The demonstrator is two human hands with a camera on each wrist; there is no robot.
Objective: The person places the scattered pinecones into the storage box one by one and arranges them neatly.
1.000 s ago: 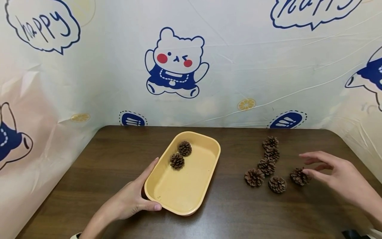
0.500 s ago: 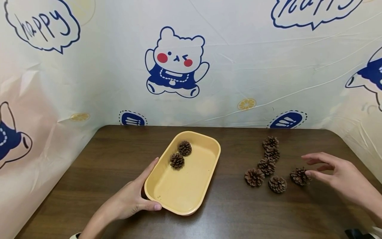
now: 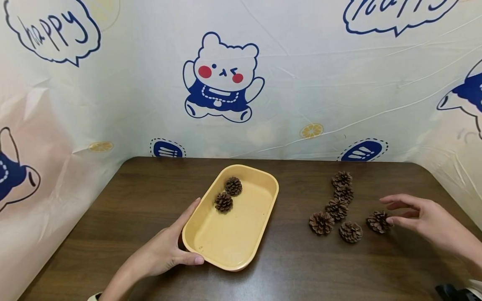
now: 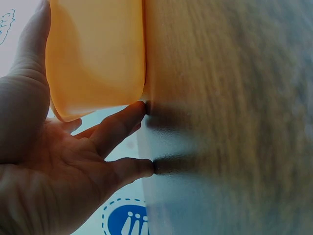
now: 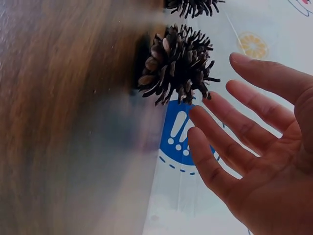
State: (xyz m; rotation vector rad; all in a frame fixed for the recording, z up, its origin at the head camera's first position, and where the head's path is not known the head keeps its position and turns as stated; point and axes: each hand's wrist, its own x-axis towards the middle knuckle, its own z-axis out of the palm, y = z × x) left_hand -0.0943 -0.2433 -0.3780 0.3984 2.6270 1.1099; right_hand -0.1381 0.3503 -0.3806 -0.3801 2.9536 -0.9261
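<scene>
A yellow rectangular tray [image 3: 241, 234] stands at a slant near the middle of the table, two pine cones [image 3: 224, 202] lying in its upper left part. My left hand [image 3: 162, 253] holds the tray at its near left corner, thumb at the near rim and fingers along the left side. In the left wrist view, fingertips [image 4: 146, 167] reach down to the tabletop beside the tray [image 4: 98, 54]. My right hand [image 3: 433, 221] hovers with parted, slightly bent fingers beside the rightmost pine cone [image 3: 378, 222]. The right wrist view shows that pine cone [image 5: 176, 68] apart from the thumb.
Left of the rightmost cone lies another pine cone [image 3: 350, 232]. Several more, such as this pine cone [image 3: 321, 223], form a crooked line toward the back of the brown table [image 3: 297, 267]. A printed sheet [image 3: 286, 96] hangs behind and at both sides.
My right hand has shifted slightly to the right, its thumb drawing a little away from the rightmost pine cone. The left hand, tray and pine cones keep their places.
</scene>
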